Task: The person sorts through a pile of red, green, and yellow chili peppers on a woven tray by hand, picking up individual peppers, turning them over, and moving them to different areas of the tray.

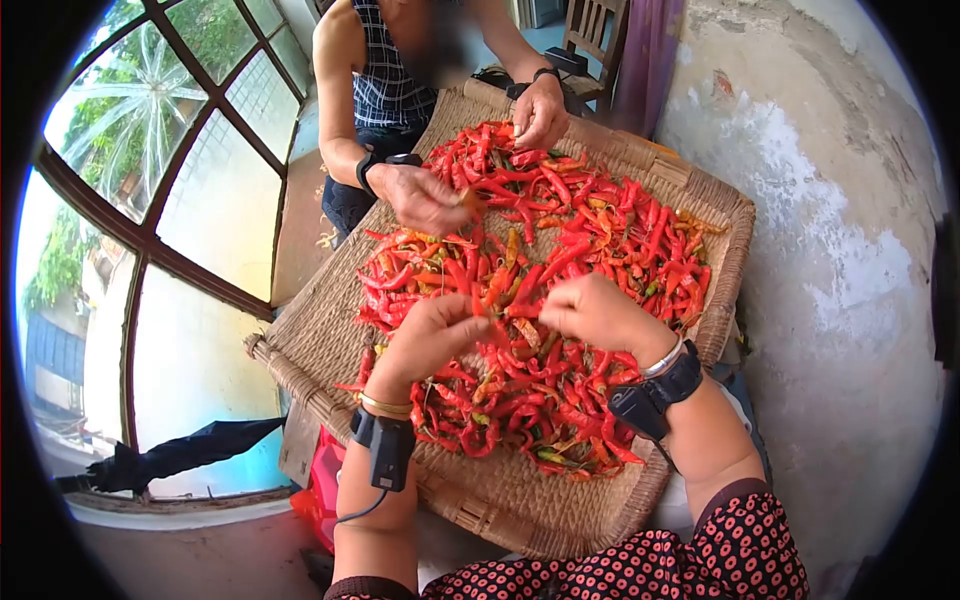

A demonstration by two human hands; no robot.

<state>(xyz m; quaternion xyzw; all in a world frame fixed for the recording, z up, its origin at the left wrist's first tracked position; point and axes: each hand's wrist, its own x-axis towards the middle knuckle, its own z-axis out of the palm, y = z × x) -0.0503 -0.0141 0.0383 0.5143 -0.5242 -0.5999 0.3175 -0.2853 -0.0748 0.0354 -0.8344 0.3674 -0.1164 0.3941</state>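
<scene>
Red chillies (560, 400), with some orange and yellowish ones among them, are heaped over a woven tray (330, 320) with raised edges. Over the middle of the heap, my left hand (432, 335) has its thumb and fingers pinched together beside a blurred red chilli. Just to its right is my right hand (590, 312), fingers curled and closed above the chillies; what they hold, if anything, is hidden. Both wrists carry bangles and black strapped devices.
Across the tray a person (380, 80) works with both hands over the chillies. A folded black umbrella (190, 455) lies by the window frame at the left. A wooden chair (597, 40) stands behind, and a rough wall (800, 250) rises at the right.
</scene>
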